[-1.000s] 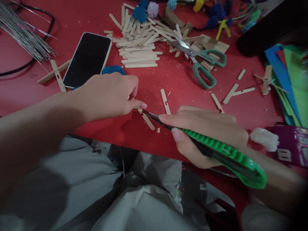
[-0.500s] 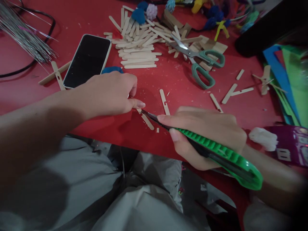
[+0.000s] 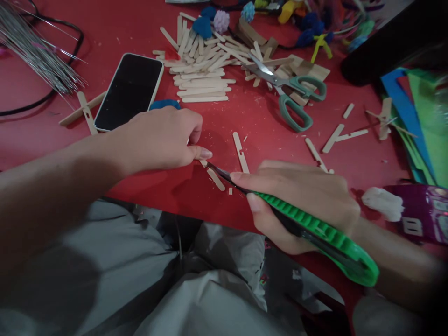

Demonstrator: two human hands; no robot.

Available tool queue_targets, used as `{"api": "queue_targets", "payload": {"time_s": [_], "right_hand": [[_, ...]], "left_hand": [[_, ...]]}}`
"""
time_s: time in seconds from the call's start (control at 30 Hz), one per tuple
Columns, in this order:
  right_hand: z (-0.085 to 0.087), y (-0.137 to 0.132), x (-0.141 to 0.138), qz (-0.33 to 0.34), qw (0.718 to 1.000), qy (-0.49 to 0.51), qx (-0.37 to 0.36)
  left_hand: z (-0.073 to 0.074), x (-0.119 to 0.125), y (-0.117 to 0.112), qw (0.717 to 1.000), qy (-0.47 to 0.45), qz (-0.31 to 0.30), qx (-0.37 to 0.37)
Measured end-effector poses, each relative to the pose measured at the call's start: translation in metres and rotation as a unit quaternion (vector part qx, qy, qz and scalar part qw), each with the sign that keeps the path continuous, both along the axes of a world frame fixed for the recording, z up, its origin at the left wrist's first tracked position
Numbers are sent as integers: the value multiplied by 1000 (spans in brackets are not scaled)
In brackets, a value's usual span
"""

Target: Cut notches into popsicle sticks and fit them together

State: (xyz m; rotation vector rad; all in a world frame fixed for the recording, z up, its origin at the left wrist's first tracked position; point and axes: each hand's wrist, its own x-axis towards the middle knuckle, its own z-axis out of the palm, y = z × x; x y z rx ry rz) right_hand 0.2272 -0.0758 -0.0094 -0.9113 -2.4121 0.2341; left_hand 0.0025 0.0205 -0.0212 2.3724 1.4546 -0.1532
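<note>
My left hand [image 3: 161, 137] is closed, its fingertips pressing a wooden craft stick [image 3: 214, 177] down on the red table [image 3: 266, 116]. My right hand [image 3: 301, 200] grips a green utility knife [image 3: 315, 231], index finger stretched along the blade. The blade tip [image 3: 213, 169] rests on the stick right beside my left thumb. A notched stick [image 3: 241, 151] lies just beyond, and a tiny cut-off piece [image 3: 230, 190] lies near the table edge.
A phone [image 3: 129, 91] lies face up behind my left hand. A pile of craft sticks [image 3: 201, 74], green-handled scissors [image 3: 290, 95], pom-poms [image 3: 220, 18], metal wires [image 3: 35, 51], coloured sheets [image 3: 420, 121] and a purple object [image 3: 420, 212] surround the work spot.
Both hands hold nearly the same pose; the knife and right hand have shifted very slightly, and the view has tilted a little.
</note>
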Motion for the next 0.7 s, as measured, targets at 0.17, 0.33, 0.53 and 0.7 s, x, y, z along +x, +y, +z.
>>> {"api": "queue_targets", "payload": {"time_s": [0.17,0.33,0.53,0.7], "right_hand": [[0,1,0,3,1000,3,4],[-5,-3,0,-9,999,34,5],[-12,-7,-3,-28,997,70,19],[-10,-11,-3,-43,997,59,17]], "left_hand": [[0,0,0,1000,-7,-4,-4],[0,1,0,1000,-6,-8,2],[1,1,-3,1000,-8,-15,9],[0,2,-4,1000,-7,-13,11]]}}
